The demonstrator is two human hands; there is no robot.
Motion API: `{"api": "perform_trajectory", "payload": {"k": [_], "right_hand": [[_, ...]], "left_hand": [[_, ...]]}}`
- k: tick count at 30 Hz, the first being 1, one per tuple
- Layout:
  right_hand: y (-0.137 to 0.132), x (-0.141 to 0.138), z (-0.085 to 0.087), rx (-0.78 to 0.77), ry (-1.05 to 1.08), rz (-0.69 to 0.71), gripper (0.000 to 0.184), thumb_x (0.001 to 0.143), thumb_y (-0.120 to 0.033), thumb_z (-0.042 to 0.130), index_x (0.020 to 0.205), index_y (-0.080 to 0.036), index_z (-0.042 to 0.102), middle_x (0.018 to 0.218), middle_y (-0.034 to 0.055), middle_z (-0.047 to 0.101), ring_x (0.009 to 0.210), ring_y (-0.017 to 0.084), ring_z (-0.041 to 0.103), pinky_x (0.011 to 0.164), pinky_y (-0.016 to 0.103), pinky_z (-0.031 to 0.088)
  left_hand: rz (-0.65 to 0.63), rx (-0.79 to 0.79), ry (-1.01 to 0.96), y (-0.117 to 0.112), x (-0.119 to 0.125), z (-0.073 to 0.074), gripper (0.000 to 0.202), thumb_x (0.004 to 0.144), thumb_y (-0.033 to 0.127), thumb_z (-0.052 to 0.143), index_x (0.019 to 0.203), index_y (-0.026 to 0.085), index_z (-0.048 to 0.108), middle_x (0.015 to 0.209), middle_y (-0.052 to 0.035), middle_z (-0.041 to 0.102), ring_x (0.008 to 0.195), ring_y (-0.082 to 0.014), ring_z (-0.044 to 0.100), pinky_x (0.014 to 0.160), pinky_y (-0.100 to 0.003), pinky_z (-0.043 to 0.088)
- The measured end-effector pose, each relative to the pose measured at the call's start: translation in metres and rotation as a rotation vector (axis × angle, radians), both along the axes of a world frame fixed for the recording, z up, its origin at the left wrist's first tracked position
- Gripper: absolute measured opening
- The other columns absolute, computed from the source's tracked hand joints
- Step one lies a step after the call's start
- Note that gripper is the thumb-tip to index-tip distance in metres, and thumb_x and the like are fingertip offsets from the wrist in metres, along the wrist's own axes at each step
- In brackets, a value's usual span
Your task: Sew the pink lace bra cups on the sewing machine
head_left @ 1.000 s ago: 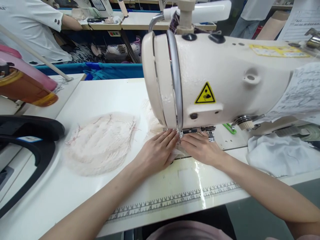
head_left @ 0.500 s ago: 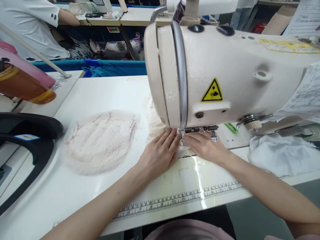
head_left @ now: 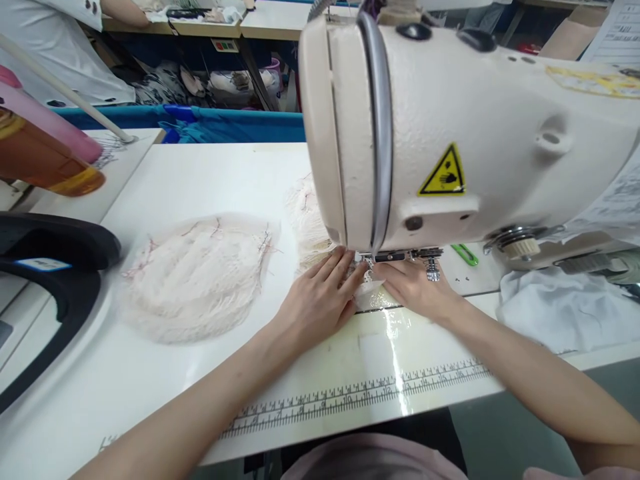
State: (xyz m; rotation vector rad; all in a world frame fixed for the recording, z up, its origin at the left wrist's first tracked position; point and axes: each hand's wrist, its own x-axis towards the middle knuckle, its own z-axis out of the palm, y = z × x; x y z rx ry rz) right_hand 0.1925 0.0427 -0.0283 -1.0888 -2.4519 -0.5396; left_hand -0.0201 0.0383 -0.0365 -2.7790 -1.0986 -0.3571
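My left hand (head_left: 320, 293) lies flat with stretched fingers on pale lace fabric (head_left: 311, 223), just left of the needle area. On the other side, my right hand (head_left: 413, 283) rests flat under the head of the sewing machine (head_left: 435, 133), partly covered by its metal presser parts. Between both hands a thin white strip of fabric (head_left: 371, 288) passes beneath the presser foot (head_left: 370, 257). Part of the lace is hidden behind the machine head. A separate oval lace piece with reddish thread ends (head_left: 200, 277) lies on the table to the left.
Printed ruler marks (head_left: 350, 400) run along the table's front edge. A green thread snipper (head_left: 465, 255) and white cloth (head_left: 565, 310) lie to the right. At left are a black curved frame (head_left: 75, 267) and bottles (head_left: 45, 157). A person in white (head_left: 55, 53) sits beyond.
The view has shifted slightly, so the machine appears larger and further right. The strip's loose end at the needle now flares out beside my left fingers. Both hands stay beside the needle.
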Motion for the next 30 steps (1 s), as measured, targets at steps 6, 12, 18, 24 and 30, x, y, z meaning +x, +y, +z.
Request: {"api": "perform_trajectory", "payload": {"k": [6,12,18,24,30], "right_hand": [[0.003,0.001,-0.002,-0.014,0.014,0.018,0.025,0.082,-0.004,0.047,0.086,-0.02,0.065,0.083,-0.0024,0.069,0.067,0.013,0.056,0.06,0.03,0.034],[0.005,0.005,-0.018,-0.096,0.008,0.122,0.03,0.087,-0.003,0.047,0.104,-0.02,0.065,0.101,0.0013,0.07,0.084,0.014,0.06,0.07,0.029,0.044],[0.002,0.002,-0.02,-0.2,0.044,0.149,0.035,0.086,-0.003,0.052,0.109,-0.026,0.064,0.111,-0.0006,0.069,0.098,0.014,0.059,0.081,0.03,0.045],[0.0,-0.003,-0.016,-0.132,0.028,0.164,0.025,0.09,-0.006,0.044,0.101,-0.021,0.062,0.105,-0.0007,0.07,0.098,0.012,0.058,0.078,0.027,0.042],[-0.001,-0.005,-0.012,-0.113,0.079,0.211,0.02,0.091,-0.007,0.046,0.095,-0.019,0.061,0.088,-0.0026,0.07,0.093,0.012,0.059,0.076,0.026,0.042]], "left_hand": [[-0.085,0.049,-0.021,0.0,0.0,0.001,0.04,0.093,0.019,0.042,0.129,0.007,0.054,0.135,-0.0154,0.055,0.128,-0.0293,0.05,0.107,-0.046,0.045],[-0.168,0.101,-0.071,0.002,-0.002,0.005,0.032,0.093,0.011,0.036,0.107,0.006,0.065,0.122,-0.0134,0.065,0.112,-0.0239,0.063,0.096,-0.038,0.054],[-0.143,0.067,-0.083,0.005,-0.003,0.006,0.03,0.092,0.011,0.039,0.107,0.008,0.065,0.121,-0.0138,0.065,0.112,-0.0236,0.063,0.098,-0.039,0.054],[-0.131,0.103,-0.076,0.007,-0.003,0.003,0.032,0.089,0.009,0.038,0.107,0.008,0.065,0.121,-0.0139,0.065,0.111,-0.0247,0.064,0.094,-0.039,0.056],[-0.179,0.136,-0.155,0.007,-0.007,0.01,0.025,0.084,0.014,0.046,0.101,0.014,0.065,0.115,-0.0082,0.069,0.104,-0.0222,0.067,0.092,-0.039,0.054]]}}
